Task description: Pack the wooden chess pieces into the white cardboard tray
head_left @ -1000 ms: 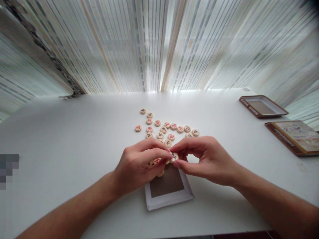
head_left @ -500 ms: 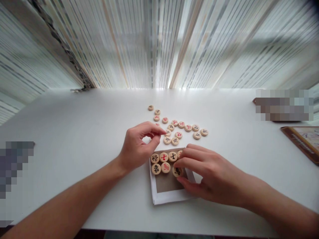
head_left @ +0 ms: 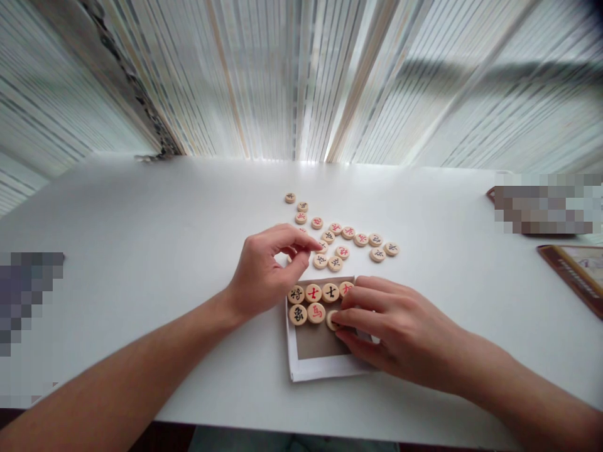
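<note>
My right hand [head_left: 391,323] grips a round wooden Chinese chess piece [head_left: 332,320] between thumb and fingers, low in a shallow white-rimmed box [head_left: 301,369]. Fingers cover most of that piece's face. In the box, an upper row includes a black-marked piece [head_left: 296,294] and a red-marked piece [head_left: 313,293]. Below them sit a black-marked piece [head_left: 298,314] and a red horse piece [head_left: 316,312]. My left hand [head_left: 268,270] hovers past the box's upper left corner, fingers curved and thumb apart from the index finger, holding nothing visible. It partly hides loose pieces behind it.
Several loose chess pieces [head_left: 348,233] lie scattered on the white table [head_left: 211,201] beyond the box. A brown-edged board or lid [head_left: 572,270] rests at the right, near a blurred item [head_left: 541,207]. Another blurred item [head_left: 28,295] is at the left edge. Striped curtains [head_left: 264,81] hang behind.
The piece in my right hand has shifted slightly left toward the red horse piece, its face now more covered by fingers. My left hand stays curved near the box. The view has shifted slightly.
</note>
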Action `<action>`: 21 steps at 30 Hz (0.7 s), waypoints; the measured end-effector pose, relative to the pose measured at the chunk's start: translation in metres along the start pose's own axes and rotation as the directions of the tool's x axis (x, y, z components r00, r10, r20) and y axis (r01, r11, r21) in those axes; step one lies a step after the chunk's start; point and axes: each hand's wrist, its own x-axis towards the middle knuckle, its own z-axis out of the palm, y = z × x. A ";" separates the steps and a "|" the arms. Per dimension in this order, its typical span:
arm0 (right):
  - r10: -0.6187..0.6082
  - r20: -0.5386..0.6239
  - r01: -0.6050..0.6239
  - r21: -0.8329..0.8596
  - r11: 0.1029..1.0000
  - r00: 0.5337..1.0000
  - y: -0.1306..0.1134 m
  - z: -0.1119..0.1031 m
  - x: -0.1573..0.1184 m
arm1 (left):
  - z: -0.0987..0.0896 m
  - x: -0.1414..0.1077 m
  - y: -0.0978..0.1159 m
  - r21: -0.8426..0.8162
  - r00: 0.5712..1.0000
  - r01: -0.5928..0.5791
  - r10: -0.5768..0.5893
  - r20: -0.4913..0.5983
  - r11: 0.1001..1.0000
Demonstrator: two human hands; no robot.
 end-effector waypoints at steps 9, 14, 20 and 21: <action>-0.020 -0.041 0.019 -0.029 0.999 0.999 0.003 0.003 0.000 | 0.001 0.000 -0.001 0.001 1.000 -0.006 0.006 0.005 1.000; -0.012 -0.048 0.010 -0.046 0.999 0.999 0.003 0.003 -0.001 | 0.001 0.000 -0.001 -0.005 1.000 -0.007 0.007 -0.001 1.000; -0.002 -0.046 0.000 -0.046 0.999 0.999 0.003 0.005 -0.002 | 0.002 -0.001 -0.002 -0.005 1.000 -0.007 0.007 -0.005 1.000; 0.000 -0.049 -0.002 -0.044 0.999 0.999 0.003 0.005 -0.001 | 0.002 -0.002 -0.001 -0.001 1.000 -0.005 0.005 -0.005 1.000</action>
